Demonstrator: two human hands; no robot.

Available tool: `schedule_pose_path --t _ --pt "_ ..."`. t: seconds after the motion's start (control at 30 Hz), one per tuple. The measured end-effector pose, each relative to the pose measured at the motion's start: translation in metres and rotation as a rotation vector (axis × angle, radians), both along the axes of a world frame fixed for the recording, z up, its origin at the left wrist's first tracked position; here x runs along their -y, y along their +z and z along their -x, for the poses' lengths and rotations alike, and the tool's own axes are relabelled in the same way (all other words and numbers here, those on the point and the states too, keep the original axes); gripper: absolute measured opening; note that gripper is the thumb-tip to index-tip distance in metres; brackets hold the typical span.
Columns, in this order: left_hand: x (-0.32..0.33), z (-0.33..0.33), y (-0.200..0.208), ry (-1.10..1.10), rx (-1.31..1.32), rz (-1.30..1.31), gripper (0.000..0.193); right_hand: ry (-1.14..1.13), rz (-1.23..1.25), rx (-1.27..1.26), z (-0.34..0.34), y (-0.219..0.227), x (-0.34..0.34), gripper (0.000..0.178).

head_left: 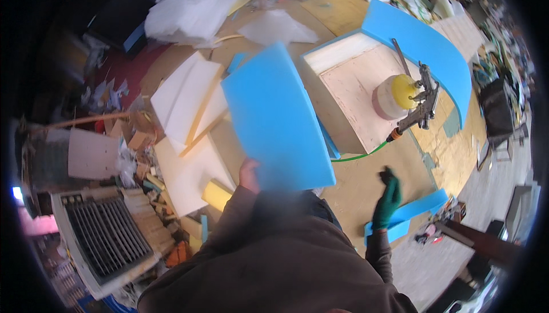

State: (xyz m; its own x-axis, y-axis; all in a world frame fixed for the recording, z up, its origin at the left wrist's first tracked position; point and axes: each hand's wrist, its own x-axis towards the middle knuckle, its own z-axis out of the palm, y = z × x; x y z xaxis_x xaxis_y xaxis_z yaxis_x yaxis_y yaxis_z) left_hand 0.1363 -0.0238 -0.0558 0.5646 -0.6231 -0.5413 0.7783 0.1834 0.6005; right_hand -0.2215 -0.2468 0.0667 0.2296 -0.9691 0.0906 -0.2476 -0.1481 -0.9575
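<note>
My bare left hand [249, 176] grips the lower left edge of a thick blue foam slab [277, 121], which stands tilted up in front of me. Part of that hand is hidden behind the slab. My right hand [388, 200], in a green glove with dark fingertips, is held out to the right, its fingers stretched and nothing in them. It is nearest to some narrow blue foam strips [420, 207]. Beyond the slab lies an open wooden box frame [351, 78]. A spray gun [422, 104] with a yellow-lidded cup stands in it, on a green hose [366, 154].
A long curved blue foam piece [426, 44] rests against the box's far side. White foam boards [186, 98] and a yellow foam roll [217, 194] lie to the left. White sheeting [191, 7] is heaped at the back. A slatted machine [106, 236] stands near left.
</note>
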Motion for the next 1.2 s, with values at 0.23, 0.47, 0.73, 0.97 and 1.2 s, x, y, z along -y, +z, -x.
schedule_pose_path --t 0.23,0.47,0.73,0.97,1.2 --pt "0.026 -0.095 0.044 -0.349 -0.105 0.17 0.055 0.329 0.447 -0.221 -0.165 0.067 -0.017 0.068" --pt "-0.002 -0.243 0.1 -0.778 0.038 0.16 0.056 0.51 1.051 -0.581 -0.32 0.118 0.024 0.059" --pt "-0.002 -0.354 0.139 -0.754 0.782 -0.119 0.061 0.526 0.655 -0.552 -0.335 0.076 -0.016 0.034" --pt "0.08 -0.326 0.137 -0.757 0.881 0.06 0.055 0.335 0.541 -0.648 -0.311 0.049 -0.037 0.038" --pt "0.172 -0.259 0.11 -0.778 1.053 0.208 0.061 0.235 0.402 -0.745 -0.274 0.051 -0.045 0.037"
